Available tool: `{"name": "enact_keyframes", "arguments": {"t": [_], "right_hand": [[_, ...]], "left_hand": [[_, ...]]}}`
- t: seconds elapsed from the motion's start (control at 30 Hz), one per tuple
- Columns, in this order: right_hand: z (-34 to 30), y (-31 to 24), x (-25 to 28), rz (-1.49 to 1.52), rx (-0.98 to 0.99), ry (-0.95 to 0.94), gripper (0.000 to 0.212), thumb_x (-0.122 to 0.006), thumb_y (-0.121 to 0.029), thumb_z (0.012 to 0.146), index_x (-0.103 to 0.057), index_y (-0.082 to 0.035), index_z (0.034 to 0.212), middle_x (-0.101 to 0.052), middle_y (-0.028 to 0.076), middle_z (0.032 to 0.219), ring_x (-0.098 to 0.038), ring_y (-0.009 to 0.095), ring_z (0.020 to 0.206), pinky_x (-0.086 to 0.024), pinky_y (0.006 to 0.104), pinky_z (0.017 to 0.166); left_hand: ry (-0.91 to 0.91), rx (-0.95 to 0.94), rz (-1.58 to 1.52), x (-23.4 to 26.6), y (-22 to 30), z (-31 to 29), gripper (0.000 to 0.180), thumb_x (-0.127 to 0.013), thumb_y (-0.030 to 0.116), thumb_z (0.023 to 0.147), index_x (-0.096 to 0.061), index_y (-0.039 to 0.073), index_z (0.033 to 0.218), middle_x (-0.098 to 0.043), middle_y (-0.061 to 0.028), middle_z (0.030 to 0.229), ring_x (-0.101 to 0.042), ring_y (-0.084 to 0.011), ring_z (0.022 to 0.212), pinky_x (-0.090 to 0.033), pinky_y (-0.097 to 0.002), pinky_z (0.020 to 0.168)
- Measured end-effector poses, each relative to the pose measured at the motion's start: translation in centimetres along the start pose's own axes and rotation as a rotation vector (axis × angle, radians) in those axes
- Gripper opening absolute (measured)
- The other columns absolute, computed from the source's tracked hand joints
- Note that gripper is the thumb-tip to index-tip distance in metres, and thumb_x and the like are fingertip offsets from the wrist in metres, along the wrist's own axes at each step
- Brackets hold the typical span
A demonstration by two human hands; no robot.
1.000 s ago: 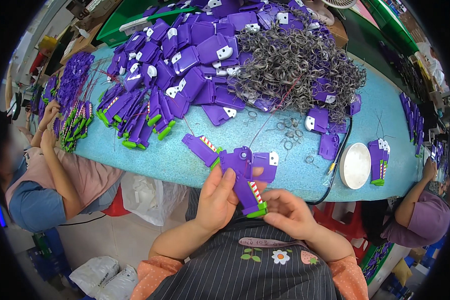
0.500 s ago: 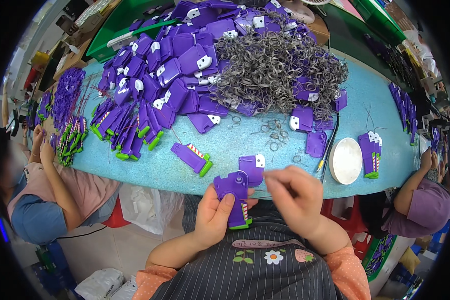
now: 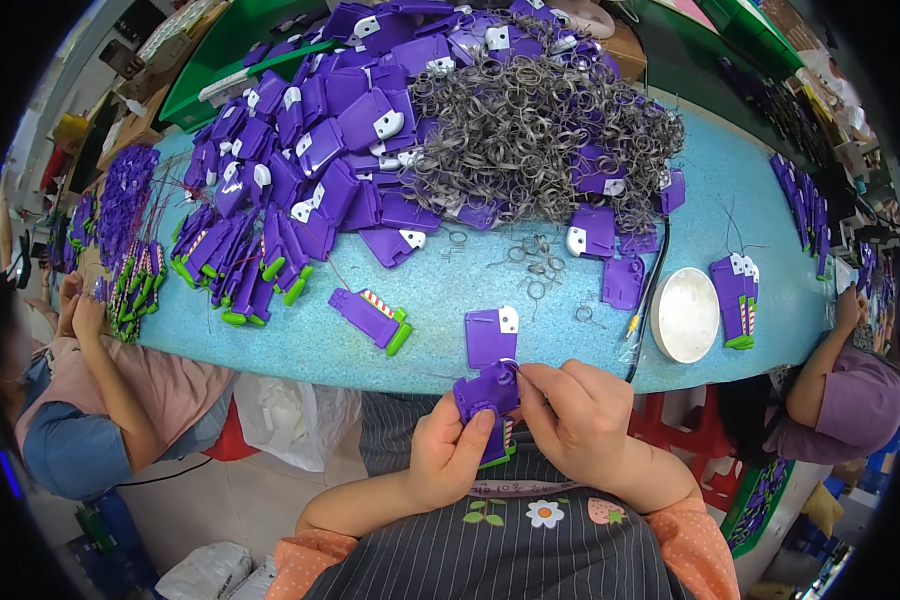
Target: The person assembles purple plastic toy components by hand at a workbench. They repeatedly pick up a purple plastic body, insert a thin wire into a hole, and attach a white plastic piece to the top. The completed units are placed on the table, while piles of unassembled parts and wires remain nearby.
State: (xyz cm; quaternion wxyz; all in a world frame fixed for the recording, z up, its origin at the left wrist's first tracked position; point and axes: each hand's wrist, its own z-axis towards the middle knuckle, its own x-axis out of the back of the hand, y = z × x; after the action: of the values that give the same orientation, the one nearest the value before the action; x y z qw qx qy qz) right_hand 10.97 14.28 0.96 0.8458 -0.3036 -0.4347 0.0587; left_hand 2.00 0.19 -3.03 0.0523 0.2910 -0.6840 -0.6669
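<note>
My left hand [image 3: 444,446] is closed around a purple plastic part [image 3: 486,388] with a red-and-white striped strip and a green end. Its thumb lies across the face. At the upper right corner of that part, a thin curved wire edge shows. There the fingertips of my right hand [image 3: 582,408] are pinched together; what they hold is too small to make out. Just beyond, on the table edge side, lies a purple panel with a white corner [image 3: 490,340]. To its left rests another purple part with a green end [image 3: 370,318].
Purple panels [image 3: 340,140] form a big heap at the back, partly under a tangle of grey metal springs [image 3: 540,130]. Several loose springs [image 3: 538,262] lie nearer. A white bowl [image 3: 686,312] and black cable [image 3: 660,270] are on the right. Other people sit at both sides.
My right hand has come down and left, onto the held part's upper corner. My left hand has shifted slightly right with the purple part, away from the loose panel behind it.
</note>
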Motion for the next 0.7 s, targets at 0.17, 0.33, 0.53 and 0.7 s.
{"name": "enact_keyframes", "arguments": {"t": [0.17, 0.33, 0.53, 0.7], "right_hand": [[-0.3, 0.5, 0.0, 0.084, -0.037, 0.004, 0.013, -0.068, -0.008, 0.076, -0.062, -0.002, 0.084, -0.050, 0.006, 0.058, -0.051, 0.020, 0.044, -0.038, 0.0306, 0.040], [0.0, 0.3, 0.4, 0.258, -0.222, -0.152, 0.013, -0.065, -0.011, 0.081, -0.060, -0.001, 0.083, -0.054, 0.010, 0.068, -0.055, 0.024, 0.056, -0.042, 0.0306, 0.049], [1.7, 3.7, 0.1, 0.741, -0.344, -0.386, 0.015, -0.062, -0.011, 0.084, -0.052, 0.000, 0.087, -0.051, 0.007, 0.071, -0.053, 0.016, 0.067, -0.042, 0.0268, 0.060], [3.6, 4.2, -1.0, 0.870, -0.647, 0.198, 0.015, -0.065, -0.011, 0.083, -0.053, -0.004, 0.091, -0.051, 0.001, 0.079, -0.048, 0.006, 0.074, -0.040, 0.0222, 0.060]], "left_hand": [[-0.044, -0.055, 0.372, 0.1, 0.9, 0.4, 0.028, -0.046, 0.008, 0.094, -0.047, -0.005, 0.119, -0.067, -0.0122, 0.091, -0.064, -0.0122, 0.074, -0.050, -0.0236, 0.065], [-0.068, -0.201, 0.584, 0.2, 1.3, 0.3, 0.027, -0.052, 0.002, 0.088, -0.050, -0.008, 0.113, -0.065, -0.0186, 0.093, -0.067, -0.0238, 0.075, -0.053, -0.0304, 0.063], [-0.307, -0.353, 0.761, 0.4, 2.4, 1.0, 0.027, -0.056, -0.003, 0.082, -0.052, -0.009, 0.108, -0.064, -0.0205, 0.092, -0.066, -0.0302, 0.072, -0.054, -0.0331, 0.062], [-0.275, 0.212, -0.185, 0.3, 2.7, -0.6, 0.031, -0.040, 0.015, 0.097, -0.033, 0.000, 0.123, -0.055, -0.0209, 0.116, -0.062, -0.0236, 0.095, -0.051, -0.0341, 0.081]]}}
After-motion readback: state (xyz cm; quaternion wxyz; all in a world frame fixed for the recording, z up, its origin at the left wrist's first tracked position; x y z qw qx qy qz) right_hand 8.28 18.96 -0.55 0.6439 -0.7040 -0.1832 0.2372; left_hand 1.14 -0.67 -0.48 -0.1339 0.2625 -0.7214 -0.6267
